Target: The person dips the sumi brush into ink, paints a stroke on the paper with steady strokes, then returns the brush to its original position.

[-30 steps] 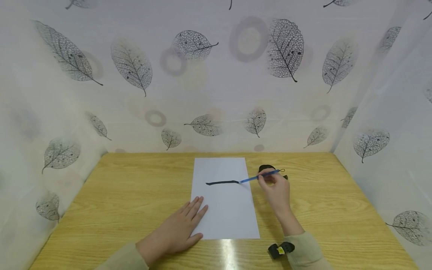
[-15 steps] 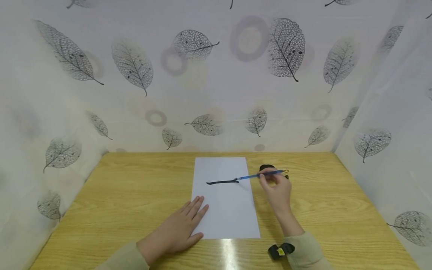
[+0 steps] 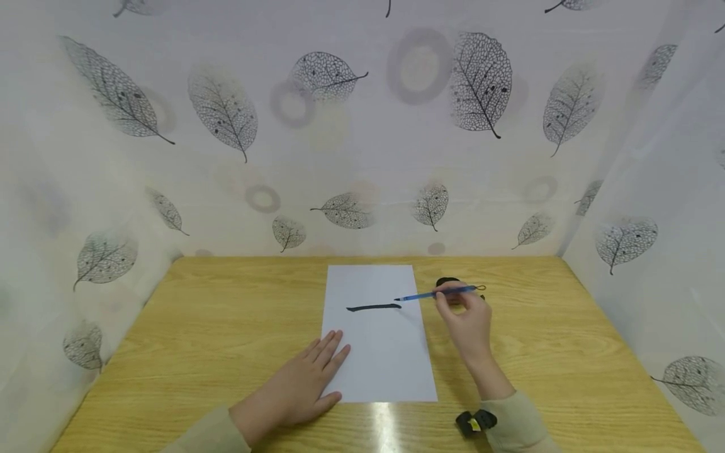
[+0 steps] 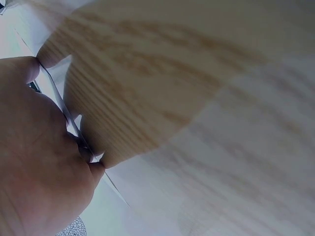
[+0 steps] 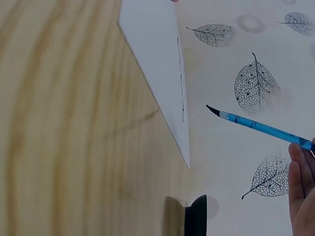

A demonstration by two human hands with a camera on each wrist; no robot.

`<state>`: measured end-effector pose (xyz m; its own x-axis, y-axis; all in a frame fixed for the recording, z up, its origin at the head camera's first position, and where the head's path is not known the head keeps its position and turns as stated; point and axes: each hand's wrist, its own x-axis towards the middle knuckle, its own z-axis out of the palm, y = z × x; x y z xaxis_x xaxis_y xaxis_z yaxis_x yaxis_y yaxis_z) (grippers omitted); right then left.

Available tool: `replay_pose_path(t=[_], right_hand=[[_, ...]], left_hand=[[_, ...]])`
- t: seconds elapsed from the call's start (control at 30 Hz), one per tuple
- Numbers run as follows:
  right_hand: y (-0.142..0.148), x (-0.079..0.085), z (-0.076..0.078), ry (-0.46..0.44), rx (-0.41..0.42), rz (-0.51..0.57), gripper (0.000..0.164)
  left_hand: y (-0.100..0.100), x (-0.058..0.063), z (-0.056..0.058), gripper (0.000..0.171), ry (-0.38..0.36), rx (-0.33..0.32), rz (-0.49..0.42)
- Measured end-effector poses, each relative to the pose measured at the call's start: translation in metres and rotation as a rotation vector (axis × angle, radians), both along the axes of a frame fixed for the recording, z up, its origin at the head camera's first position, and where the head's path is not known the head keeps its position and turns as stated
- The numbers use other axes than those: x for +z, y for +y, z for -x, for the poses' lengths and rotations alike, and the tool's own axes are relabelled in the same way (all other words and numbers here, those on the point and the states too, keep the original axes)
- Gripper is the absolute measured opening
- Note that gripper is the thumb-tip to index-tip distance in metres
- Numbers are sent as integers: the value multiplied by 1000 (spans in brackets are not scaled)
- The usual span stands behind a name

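Fingers straight, the left hand (image 3: 297,385) rests on the edge of some thin white paper (image 3: 387,358) at the lower middle, while the right hand (image 3: 469,324), right of the middle, pinches a skinny, shiny blue brush (image 3: 418,296). Its dark, pointy tip is off the paper, near one long black stroke (image 3: 374,307). Behind the right hand, a round-edged black thing (image 3: 447,280) sits half hidden on the streaky wooden desk (image 3: 226,327).

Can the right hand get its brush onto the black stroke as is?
Probably yes: the right hand holds the brush, tip raised near the right end of the black stroke, nothing visible between. The left hand, on the lower left of the paper, is clear.
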<state>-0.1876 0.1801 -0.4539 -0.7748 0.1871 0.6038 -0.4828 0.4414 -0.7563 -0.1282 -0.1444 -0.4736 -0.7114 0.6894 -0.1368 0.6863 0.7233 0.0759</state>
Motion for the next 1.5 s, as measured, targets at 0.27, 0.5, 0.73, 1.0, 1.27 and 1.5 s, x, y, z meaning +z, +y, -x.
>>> replay_pose_path(t=[0.27,0.5,0.73,1.0,1.27,1.5], right_hand=[[5,3,0,79,-45,-114,13],[9,3,0,149,-35,-147,17],[15,3,1,241,-41,-185,24],[19,4,0,287,-47,-209,26],[27,6,-1,275,-29,-263,19],[32,3,1,330,-42,-298,22]], left_hand=[[-1,2,-2,75,30,-13,-18],[-1,1,-1,76,28,-14,-15],[0,4,-2,76,-6,0,-19],[-1,1,-2,76,6,-5,-37],[-1,-3,-1,76,9,-7,-28],[0,-2,0,76,-9,8,3]])
